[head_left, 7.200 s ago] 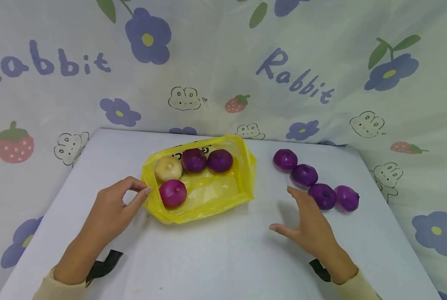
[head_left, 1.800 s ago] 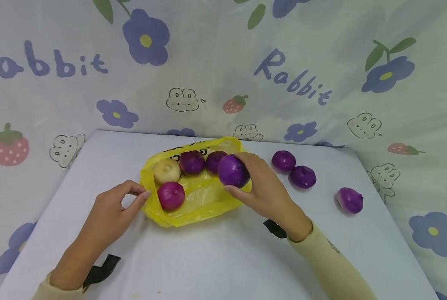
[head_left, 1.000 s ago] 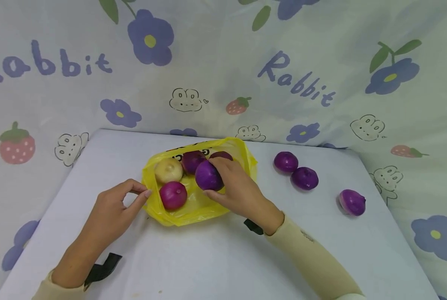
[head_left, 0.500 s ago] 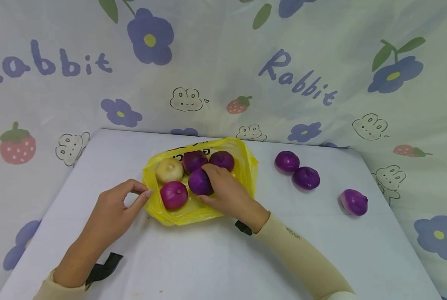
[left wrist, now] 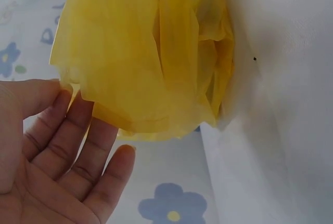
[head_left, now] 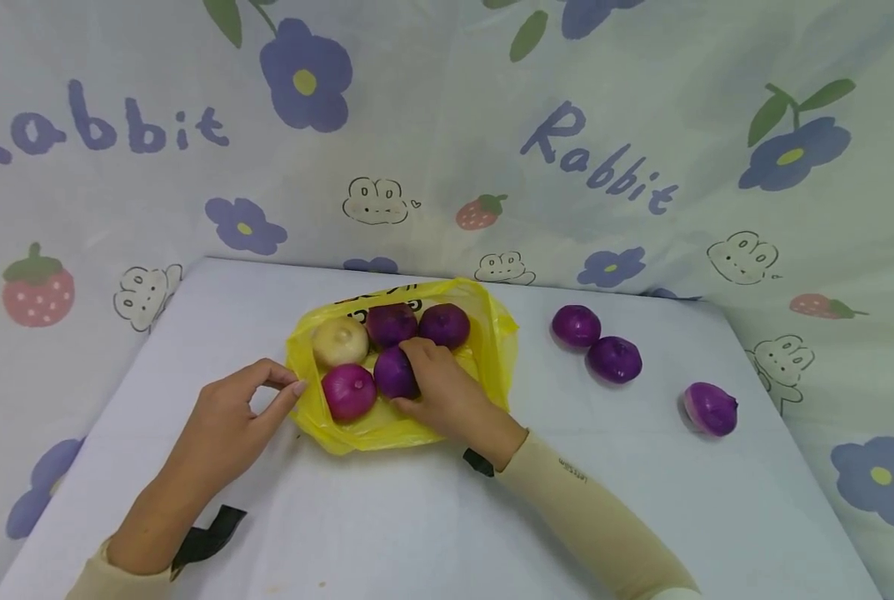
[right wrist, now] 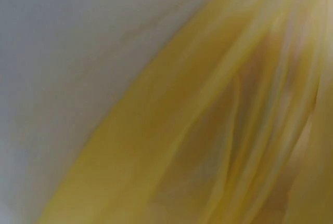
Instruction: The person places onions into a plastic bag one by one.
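Note:
A yellow plastic bag point(head_left: 491, 392) lies open on the table, its mouth facing up. My left hand point(head_left: 229, 425) pinches the bag's left rim between thumb and fingers; the left wrist view shows the thumb point(left wrist: 39, 96) against the plastic. Inside the bag, my right hand point(head_left: 447, 387) grips a dark purple onion point(head_left: 396, 372), low among the others. Around it in the bag sit a pale onion point(head_left: 340, 342), a pinkish-red onion point(head_left: 349, 392) and two dark purple onions point(head_left: 392, 323). In the right wrist view the bag's wall point(right wrist: 171, 130) hides the right hand.
To the right of the bag, two purple onions point(head_left: 576, 326) sit together on the white table point(head_left: 387, 525). Another purple onion point(head_left: 711, 409) lies by itself farther right. A patterned cloth point(head_left: 432, 125) hangs behind the table.
My right hand has picked a purple onion from the table's right side, carried it left over the bag and lowered it beside the pinkish-red one. The left hand has stayed at the rim.

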### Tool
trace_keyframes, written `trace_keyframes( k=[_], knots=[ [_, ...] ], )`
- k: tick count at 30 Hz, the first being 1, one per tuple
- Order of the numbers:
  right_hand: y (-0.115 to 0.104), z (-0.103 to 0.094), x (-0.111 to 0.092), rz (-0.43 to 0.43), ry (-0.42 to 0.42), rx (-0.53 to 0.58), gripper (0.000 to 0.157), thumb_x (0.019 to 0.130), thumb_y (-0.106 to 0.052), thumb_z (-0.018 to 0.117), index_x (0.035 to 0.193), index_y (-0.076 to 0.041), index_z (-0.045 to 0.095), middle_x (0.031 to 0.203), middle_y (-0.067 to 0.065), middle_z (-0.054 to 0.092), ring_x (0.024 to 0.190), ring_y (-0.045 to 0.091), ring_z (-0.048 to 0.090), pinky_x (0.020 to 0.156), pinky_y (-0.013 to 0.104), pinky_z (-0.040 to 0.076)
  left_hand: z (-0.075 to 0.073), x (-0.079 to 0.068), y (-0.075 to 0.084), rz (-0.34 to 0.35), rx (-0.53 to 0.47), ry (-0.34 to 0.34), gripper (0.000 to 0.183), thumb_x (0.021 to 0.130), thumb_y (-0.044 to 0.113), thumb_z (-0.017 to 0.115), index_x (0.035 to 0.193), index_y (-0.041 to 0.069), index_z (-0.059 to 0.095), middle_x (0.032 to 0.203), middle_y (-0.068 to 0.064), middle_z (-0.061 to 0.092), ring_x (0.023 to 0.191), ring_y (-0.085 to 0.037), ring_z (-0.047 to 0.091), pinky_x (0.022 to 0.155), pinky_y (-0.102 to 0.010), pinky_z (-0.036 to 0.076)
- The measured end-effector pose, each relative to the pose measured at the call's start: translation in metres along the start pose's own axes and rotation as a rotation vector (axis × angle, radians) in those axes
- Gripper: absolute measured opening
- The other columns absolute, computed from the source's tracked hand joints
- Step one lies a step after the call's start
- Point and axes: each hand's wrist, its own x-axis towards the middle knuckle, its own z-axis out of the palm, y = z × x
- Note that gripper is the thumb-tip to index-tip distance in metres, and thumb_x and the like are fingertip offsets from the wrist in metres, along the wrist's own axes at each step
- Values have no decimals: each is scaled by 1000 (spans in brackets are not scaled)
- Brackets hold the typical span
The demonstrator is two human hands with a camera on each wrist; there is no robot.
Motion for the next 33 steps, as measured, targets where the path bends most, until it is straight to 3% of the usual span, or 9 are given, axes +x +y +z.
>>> trace_keyframes(
  k=[6,14,21,33],
  knots=[
    [1,3,0,-20,22,-15,80,92,-35,83,153,-4,42,152,14,48,130,30,53,113,39,44,1,0,-1,21,18,12,11,97,15,76,104,14,68,98,0,75,92,-23,67,79,-42,58],
    [3,5,1,-21,24,-22,80,92,-35,83,153,-4,43,152,14,48,132,29,53,114,39,43,2,0,-1,16,9,10,11,97,16,76,105,13,69,99,-1,75,93,-24,67,78,-49,58],
    [3,3,1,-19,27,-31,80,91,-36,83,153,-5,44,152,13,48,132,29,53,113,39,44,1,1,-1,8,15,14,13,97,17,78,105,13,69,100,-2,75,93,-25,67,78,-43,57],
    [1,2,1,-12,21,-52,85,91,-41,83,155,-6,42,153,12,48,134,28,51,113,38,44,-1,1,-1,12,9,15,11,97,16,76,105,13,69,100,-2,75,93,-25,67,78,-44,56]
  ],
)
